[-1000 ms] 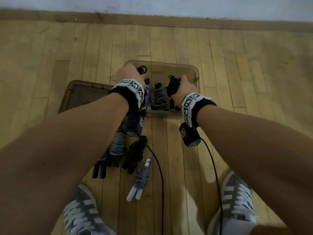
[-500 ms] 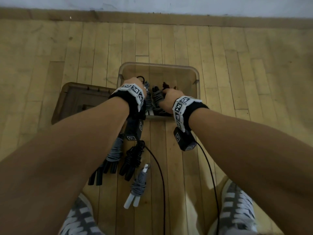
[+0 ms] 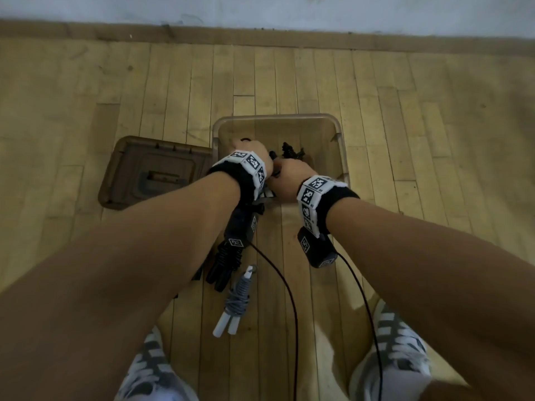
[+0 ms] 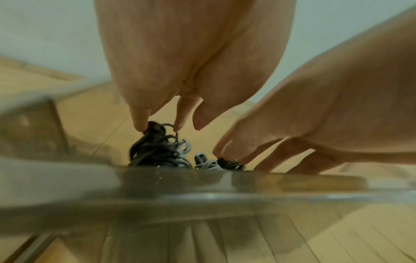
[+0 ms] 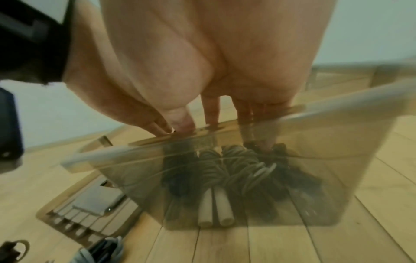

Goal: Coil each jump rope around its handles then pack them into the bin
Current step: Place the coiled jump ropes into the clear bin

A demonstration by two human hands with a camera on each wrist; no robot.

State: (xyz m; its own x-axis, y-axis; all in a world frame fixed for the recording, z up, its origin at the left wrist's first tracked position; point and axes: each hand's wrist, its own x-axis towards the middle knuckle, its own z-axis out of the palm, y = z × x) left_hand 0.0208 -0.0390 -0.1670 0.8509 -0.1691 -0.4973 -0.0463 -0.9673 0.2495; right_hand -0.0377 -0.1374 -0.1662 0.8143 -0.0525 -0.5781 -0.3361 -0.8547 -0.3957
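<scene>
— jump ropes first: how many, and where?

— two coiled bundles show fully on the wooden floor [image 3: 86,82] near the person's feet: a grey rope with white handles [image 3: 235,305] and a black rope [image 3: 227,263] just beside it, partly under the left forearm. more may lie hidden beneath that arm; i cannot tell. inside the clear bin [image 3: 343,146] the right wrist view shows a grey bundle with two white handles [image 5: 216,199] standing against the near wall, dark bundles on either side of it; their exact number is blurred.

— and the hands?

— both are down in the bin, close together. the left hand [image 3: 250,150] has its fingertips [image 4: 140,122] pointing down and pinched on the top of a dark bundle [image 4: 155,147]. the right hand [image 3: 292,176] reaches down with fingers [image 4: 227,147] close together, their tips touching the end of another dark coil [image 4: 230,163]; whether they truly clamp it i cannot tell.

— anything else around?

— one brown lid [image 3: 153,172] lies flat on the floor just left of the bin, touching its side. two grey-and-white sneakers, a left shoe [image 3: 150,369] and a right shoe [image 3: 399,357]. two thin black cables [image 3: 292,314] hang from the wrist cameras.
</scene>
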